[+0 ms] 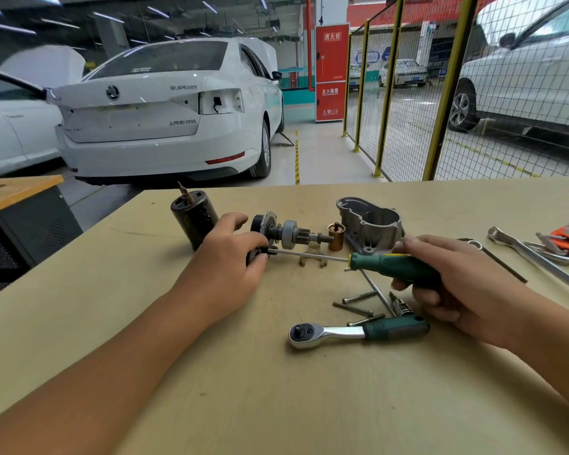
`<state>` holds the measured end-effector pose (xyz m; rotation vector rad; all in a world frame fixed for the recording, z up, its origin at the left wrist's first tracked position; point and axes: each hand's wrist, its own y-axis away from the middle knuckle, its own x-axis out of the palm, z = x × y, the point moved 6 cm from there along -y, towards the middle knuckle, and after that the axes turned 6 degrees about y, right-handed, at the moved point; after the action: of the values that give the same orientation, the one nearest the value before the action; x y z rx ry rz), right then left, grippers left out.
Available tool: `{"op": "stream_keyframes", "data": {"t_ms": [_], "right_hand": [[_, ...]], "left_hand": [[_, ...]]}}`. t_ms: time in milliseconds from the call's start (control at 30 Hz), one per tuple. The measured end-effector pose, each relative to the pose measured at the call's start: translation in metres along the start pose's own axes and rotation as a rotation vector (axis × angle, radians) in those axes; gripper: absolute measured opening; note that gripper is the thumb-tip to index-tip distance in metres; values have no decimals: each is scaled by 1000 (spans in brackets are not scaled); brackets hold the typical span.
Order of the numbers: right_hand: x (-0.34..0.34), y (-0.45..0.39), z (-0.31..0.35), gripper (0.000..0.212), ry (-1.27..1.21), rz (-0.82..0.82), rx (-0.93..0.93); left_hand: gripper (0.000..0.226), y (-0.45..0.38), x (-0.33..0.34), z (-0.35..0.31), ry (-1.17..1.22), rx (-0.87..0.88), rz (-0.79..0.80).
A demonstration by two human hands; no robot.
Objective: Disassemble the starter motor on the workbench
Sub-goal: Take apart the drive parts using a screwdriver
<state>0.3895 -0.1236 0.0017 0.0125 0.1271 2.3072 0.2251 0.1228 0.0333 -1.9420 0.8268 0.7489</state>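
Fingers of left hand curled round small dark end part on tabletop; right hand grips green screwdriver, tip at that part; armature/pinion assy just beyond left fingers, alu housing past right; judged: metal, stiff, heavy-ish, maybe greasy; hold by rim.

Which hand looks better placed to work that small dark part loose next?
Probably the right hand: it grips the green screwdriver, whose tip reaches the small dark part the left hand steadies.
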Motion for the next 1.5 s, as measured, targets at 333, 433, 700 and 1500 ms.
{"op": "stream_keyframes", "data": {"t_ms": [333, 433, 700, 1500], "right_hand": [[3, 2, 2, 36, -10, 34, 8], [-2, 2, -1, 32, 18, -6, 46], [-5, -3, -1, 48, -153, -23, -29], [-2, 0, 0, 41, -67, 15, -12]], "left_hand": [[21, 0, 0, 1, 0, -4, 0], [21, 0, 0, 1, 3, -3, -4], [21, 0, 0, 2, 2, -5, -3], [24, 1, 0, 1, 8, -12, 8]]}}
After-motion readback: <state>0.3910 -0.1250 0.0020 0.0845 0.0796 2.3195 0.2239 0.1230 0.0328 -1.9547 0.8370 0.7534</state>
